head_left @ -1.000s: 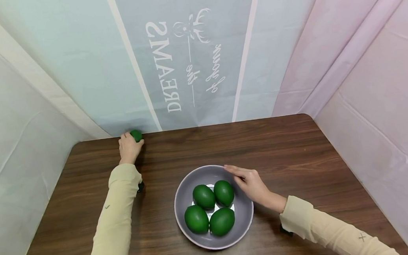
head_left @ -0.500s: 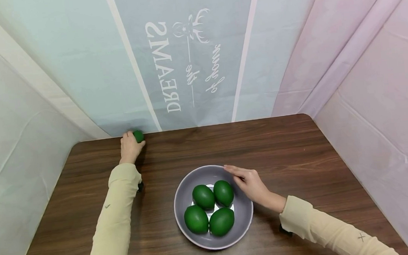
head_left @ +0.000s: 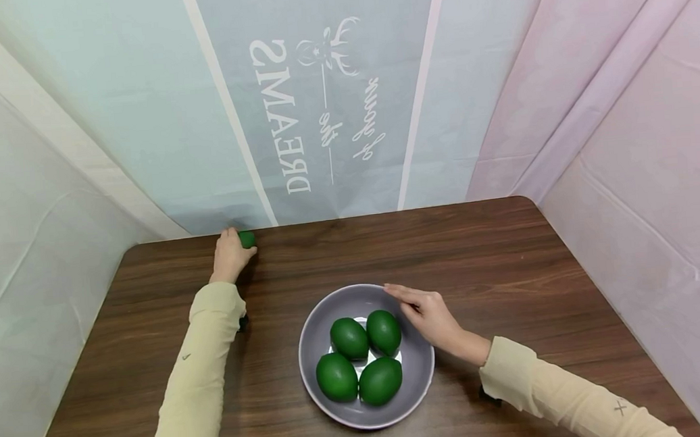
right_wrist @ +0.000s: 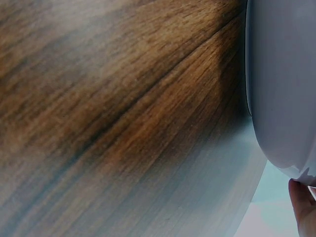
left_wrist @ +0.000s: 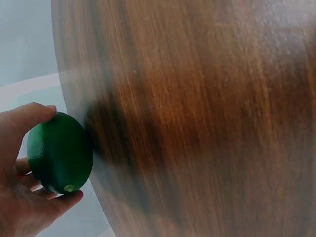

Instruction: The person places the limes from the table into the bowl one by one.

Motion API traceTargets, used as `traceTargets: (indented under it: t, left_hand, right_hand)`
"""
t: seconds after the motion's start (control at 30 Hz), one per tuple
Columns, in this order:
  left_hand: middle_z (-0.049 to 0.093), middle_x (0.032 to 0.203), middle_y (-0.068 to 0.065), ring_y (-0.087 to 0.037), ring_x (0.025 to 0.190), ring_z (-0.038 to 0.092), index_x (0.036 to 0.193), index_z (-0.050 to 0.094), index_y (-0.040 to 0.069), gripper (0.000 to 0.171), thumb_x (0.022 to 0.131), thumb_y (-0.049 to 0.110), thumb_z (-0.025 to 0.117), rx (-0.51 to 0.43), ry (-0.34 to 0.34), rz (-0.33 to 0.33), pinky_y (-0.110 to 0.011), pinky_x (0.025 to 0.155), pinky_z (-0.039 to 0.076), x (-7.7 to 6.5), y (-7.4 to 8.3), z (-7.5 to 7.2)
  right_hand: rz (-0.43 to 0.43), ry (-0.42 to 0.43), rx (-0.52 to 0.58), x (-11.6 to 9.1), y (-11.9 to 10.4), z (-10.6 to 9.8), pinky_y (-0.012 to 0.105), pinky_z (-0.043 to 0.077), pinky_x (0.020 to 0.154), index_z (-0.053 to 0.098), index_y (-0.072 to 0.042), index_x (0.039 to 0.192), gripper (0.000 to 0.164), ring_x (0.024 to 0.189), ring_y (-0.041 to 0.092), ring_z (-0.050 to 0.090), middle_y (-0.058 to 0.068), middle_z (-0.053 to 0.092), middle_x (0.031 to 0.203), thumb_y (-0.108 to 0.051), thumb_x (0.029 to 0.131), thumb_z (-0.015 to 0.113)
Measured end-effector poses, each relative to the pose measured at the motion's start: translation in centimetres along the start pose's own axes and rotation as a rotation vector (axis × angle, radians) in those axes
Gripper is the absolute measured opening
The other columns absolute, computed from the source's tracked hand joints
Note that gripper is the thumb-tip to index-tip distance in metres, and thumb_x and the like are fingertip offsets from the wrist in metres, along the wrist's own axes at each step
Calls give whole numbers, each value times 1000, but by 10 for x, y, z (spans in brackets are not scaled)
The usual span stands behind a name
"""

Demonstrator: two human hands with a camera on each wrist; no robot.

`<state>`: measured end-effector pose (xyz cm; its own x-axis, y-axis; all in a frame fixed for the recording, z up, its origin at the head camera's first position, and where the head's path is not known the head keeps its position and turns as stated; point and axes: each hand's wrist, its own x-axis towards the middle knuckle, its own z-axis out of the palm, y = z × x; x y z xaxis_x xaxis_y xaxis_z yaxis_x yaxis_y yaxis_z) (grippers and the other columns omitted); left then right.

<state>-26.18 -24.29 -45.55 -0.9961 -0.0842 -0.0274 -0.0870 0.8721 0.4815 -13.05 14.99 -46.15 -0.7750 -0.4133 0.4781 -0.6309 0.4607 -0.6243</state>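
Note:
At the table's far left edge my left hand (head_left: 231, 255) grips a green lime (head_left: 246, 239). In the left wrist view, the thumb lies on one side of this lime (left_wrist: 60, 153) and the fingers on the other, with its pale stem end showing. My right hand (head_left: 435, 321) rests on the right rim of a grey bowl (head_left: 372, 412), its fingers fairly straight along the edge. Several more limes (head_left: 381, 381) lie inside the bowl. The right wrist view shows the bowl's outer wall (right_wrist: 286, 89) and a fingertip (right_wrist: 300, 197) touching its rim.
The dark wooden table (head_left: 487, 263) ends at a pale printed cloth (head_left: 330, 111) hanging behind it. White cloth walls (head_left: 644, 157) stand on the left and right sides.
My left hand has shifted a little to the right along the far edge, with the lime in its grip. The right hand and the bowl have stayed in place.

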Motion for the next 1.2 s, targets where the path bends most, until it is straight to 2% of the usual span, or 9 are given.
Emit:
traceTargets:
  t: [0.13, 0.27, 0.3, 0.43, 0.57, 0.7, 1.2]
  left_hand:
    - [36, 120, -35, -49, 108, 38, 127, 31, -18, 63, 85, 18, 63, 13, -61, 0, -55, 90, 39, 0, 2, 0]
    - [34, 124, -34, -48, 112, 37, 131, 30, -15, 69, 84, 22, 65, 9, -123, -12, -55, 92, 38, 6, -2, 6]
    - [35, 122, -34, -48, 110, 38, 130, 31, -14, 71, 83, 26, 67, 12, -110, 6, -55, 89, 41, 9, -6, 11]
    - [36, 122, -33, -47, 109, 39, 131, 31, -12, 73, 82, 27, 68, 7, -132, 5, -55, 87, 42, 10, -9, 15]
    - [34, 125, -33, -48, 113, 37, 132, 29, -12, 67, 84, 18, 65, -18, -142, -7, -56, 91, 40, 1, 0, 9]
    - [35, 124, -33, -47, 112, 38, 132, 29, -12, 65, 85, 16, 63, -3, -141, 7, -56, 90, 41, -6, 5, 6]
    - [37, 124, -31, -45, 112, 41, 133, 30, -10, 67, 83, 16, 66, -11, -130, 48, -55, 88, 43, -10, 5, 3]
  right_hand:
    - [0, 2, 2, 0, 0, 0, 36, 52, 82, 65, -4, 113, 36, 105, 21, 59, 6, 63, 115, 10, 80, 59]
    - [1, 1, 0, 0, 1, 0, 36, 52, 82, 65, -4, 113, 36, 106, 22, 58, 6, 63, 115, 10, 80, 59]
    - [1, 0, 0, -1, 1, 0, 36, 52, 82, 65, -4, 113, 36, 106, 22, 58, 6, 63, 115, 10, 80, 59]
    - [-2, -2, 4, -1, 1, 0, 37, 52, 81, 65, -4, 113, 36, 106, 22, 58, 7, 62, 115, 10, 80, 59]
    - [-4, 0, 9, -1, 1, 0, 38, 52, 81, 65, -4, 113, 37, 106, 22, 59, 7, 63, 115, 11, 80, 59]
    - [-5, 0, 10, -1, 1, 1, 37, 52, 81, 65, -4, 113, 37, 106, 22, 59, 8, 63, 115, 11, 80, 58]
    - [-14, 3, 1, -2, 0, -1, 36, 52, 81, 65, -5, 113, 38, 105, 22, 59, 6, 63, 115, 10, 80, 59]
